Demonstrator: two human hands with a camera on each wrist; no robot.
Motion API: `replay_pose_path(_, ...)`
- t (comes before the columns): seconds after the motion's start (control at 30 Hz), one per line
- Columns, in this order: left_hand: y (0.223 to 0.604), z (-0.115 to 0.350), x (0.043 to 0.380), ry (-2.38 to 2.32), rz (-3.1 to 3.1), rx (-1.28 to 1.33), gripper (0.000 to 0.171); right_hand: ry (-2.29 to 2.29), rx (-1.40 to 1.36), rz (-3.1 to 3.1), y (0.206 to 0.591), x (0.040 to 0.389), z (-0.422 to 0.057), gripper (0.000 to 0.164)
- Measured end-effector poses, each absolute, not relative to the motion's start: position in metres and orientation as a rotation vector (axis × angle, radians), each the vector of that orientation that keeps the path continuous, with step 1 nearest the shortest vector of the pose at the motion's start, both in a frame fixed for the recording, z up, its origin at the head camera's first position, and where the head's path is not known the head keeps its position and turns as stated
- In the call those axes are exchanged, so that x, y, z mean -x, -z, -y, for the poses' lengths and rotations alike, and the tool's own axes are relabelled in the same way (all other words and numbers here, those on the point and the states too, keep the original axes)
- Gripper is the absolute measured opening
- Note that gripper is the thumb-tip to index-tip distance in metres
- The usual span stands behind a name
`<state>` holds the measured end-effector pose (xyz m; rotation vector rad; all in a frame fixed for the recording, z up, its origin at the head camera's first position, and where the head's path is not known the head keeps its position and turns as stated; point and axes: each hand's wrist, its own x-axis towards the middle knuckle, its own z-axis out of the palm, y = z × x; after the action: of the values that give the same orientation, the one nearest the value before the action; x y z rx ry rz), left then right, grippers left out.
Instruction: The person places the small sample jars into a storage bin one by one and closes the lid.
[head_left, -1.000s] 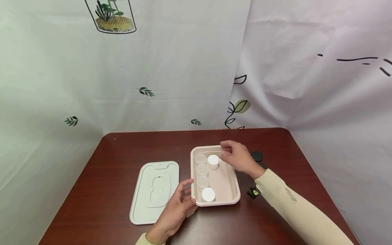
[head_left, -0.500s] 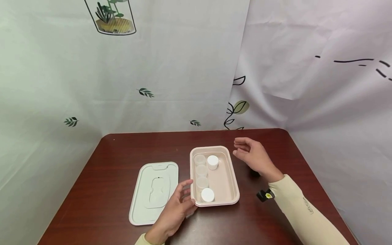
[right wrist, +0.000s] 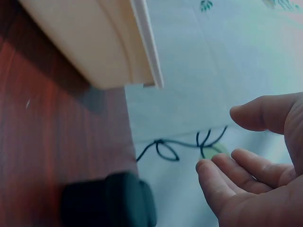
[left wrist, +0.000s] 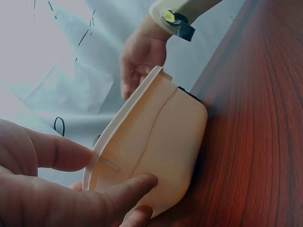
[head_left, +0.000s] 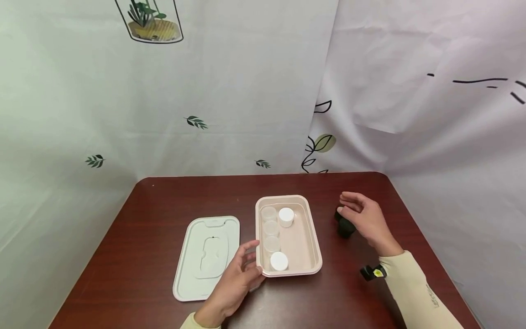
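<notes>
my left hand (head_left: 234,281) is at eight o'clock of the pale pink tray (head_left: 306,244), its thumb and fingers curved round the near left corner and pinching it lightly; in the left wrist view the tips of them meet the rim and the outer wall. the tray sits on the dark red table (head_left: 144,228), straight ahead of me, toward twelve o'clock, right way up and uncovered. inside, three translucent pots (head_left: 271,228) run down the left side from about half past ten to eight o'clock, and a white-topped pot (head_left: 279,261) ends that column at seven. a second white pot (head_left: 286,217) stands near twelve o'clock, just beside the farthest translucent one. the rest of the tray floor is bare. my right hand (head_left: 367,221) hangs off toward three o'clock, well apart from the tray, with nothing in it: the fingers are loosely bent, and the right wrist view shows a gap between thumb and fingertips. just beside it, also at about three o'clock from the tray, is a dark container (head_left: 346,228), partly covered by my hand in the head view; the right wrist view shows it apart from my fingers. a pale lid (head_left: 207,260) lies flat at nine o'clock of the tray. my right sleeve (head_left: 415,288) is cream, with a small black device (head_left: 373,273) at the wrist. at twelve o'clock, beyond the table, hangs a white curtain (head_left: 246,82) printed with leaves.
</notes>
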<state>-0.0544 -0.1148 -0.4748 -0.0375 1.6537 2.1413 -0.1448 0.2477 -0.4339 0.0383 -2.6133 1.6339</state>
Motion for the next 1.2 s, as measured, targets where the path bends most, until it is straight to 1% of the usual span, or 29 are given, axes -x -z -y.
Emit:
replay_pose_path(0.27,0.474,0.115,0.056,-2.138,-1.643,0.028,0.072,-1.565,0.084,2.636,0.455,0.134,-0.265,0.057)
replay_pose_path(0.5,0.473,0.115,0.056,-2.132,-1.648,0.03,0.072,-1.542,0.138,2.637,0.465,0.127,-0.273,0.059)
replay_pose_path(0.9,0.474,0.115,0.056,-2.126,-1.654,0.043,0.072,-1.532,0.215,2.678,0.484,0.126,-0.275,0.058)
replay_pose_path(1.2,0.475,0.115,0.056,-2.126,-1.649,0.042,0.071,-1.498,0.269,2.775,0.495,0.122,-0.27,0.064)
